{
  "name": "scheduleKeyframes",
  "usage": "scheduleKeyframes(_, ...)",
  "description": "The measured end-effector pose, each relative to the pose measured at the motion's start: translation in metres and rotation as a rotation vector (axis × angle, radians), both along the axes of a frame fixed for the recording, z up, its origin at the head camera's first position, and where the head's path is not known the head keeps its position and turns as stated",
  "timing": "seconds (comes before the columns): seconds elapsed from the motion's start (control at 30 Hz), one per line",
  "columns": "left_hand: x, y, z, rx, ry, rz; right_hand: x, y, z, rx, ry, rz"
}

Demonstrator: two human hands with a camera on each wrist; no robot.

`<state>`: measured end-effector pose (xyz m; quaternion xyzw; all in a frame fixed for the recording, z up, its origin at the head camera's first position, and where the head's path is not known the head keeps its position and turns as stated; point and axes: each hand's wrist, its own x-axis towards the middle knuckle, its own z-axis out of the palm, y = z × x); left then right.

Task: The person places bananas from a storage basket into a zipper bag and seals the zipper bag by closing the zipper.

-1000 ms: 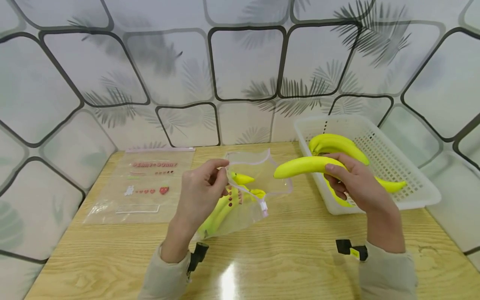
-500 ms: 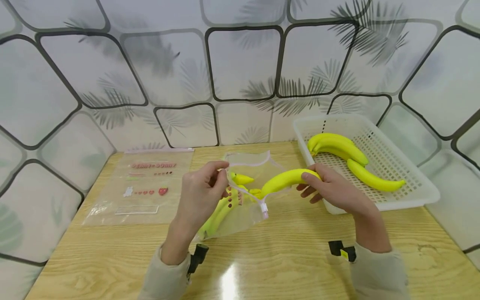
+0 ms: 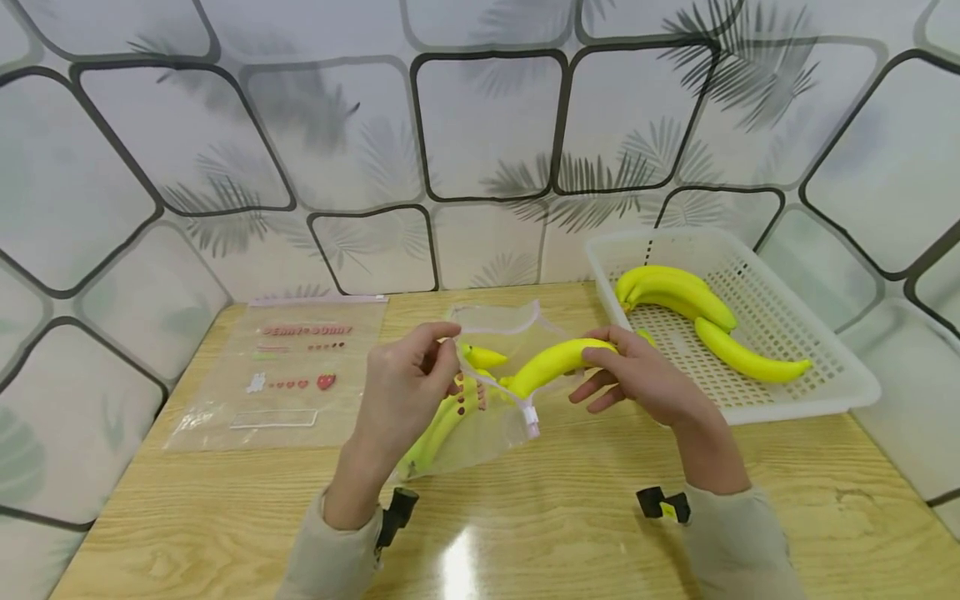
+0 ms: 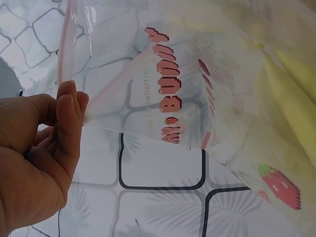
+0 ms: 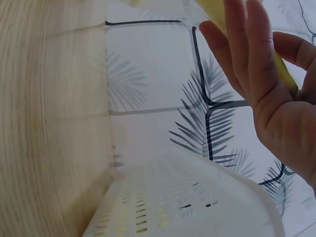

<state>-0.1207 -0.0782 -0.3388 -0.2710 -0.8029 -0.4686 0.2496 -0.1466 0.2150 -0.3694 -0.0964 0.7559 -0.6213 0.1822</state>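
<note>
My left hand (image 3: 401,392) pinches the rim of a clear zip bag (image 3: 491,437) with a pink slider, and its mouth gapes to the right. Yellow bananas (image 3: 435,433) show through the plastic inside. In the left wrist view, red "BUNNY" lettering is printed on the bag (image 4: 217,133) beside my fingertips. My right hand (image 3: 645,379) grips another banana (image 3: 551,367) by its right end, thumb on top. The banana's far end is within the bag's mouth, near the bananas inside. In the right wrist view, my hand mostly covers the banana (image 5: 212,9).
A white perforated basket (image 3: 840,367) stands on the right with several bananas (image 3: 750,354) in it. Another clear printed bag (image 3: 277,408) lies flat on the wooden table (image 3: 585,533) at left. A patterned backdrop (image 3: 487,125) rises behind the table.
My right hand has carried the banana left from over the basket, and the banana's tip has entered the bag's mouth. My left hand has stayed at the bag's rim.
</note>
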Motion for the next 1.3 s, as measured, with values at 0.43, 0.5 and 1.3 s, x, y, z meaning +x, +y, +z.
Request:
scheduleKeyframes(0.43, 0.0, 0.001, 0.001, -0.016, 0.005, 0.006, -0.005, -0.007, -0.008, 0.01, 0.01, -0.025)
scheduleKeyframes(0.5, 0.0, 0.001, 0.001, -0.015, 0.01, 0.007, -0.005, -0.008, -0.007, 0.004, 0.01, -0.032)
scheduleKeyframes(1.3, 0.0, 0.001, 0.002, -0.011, 0.002, 0.005, -0.003, -0.013, -0.003, -0.036, 0.064, -0.071)
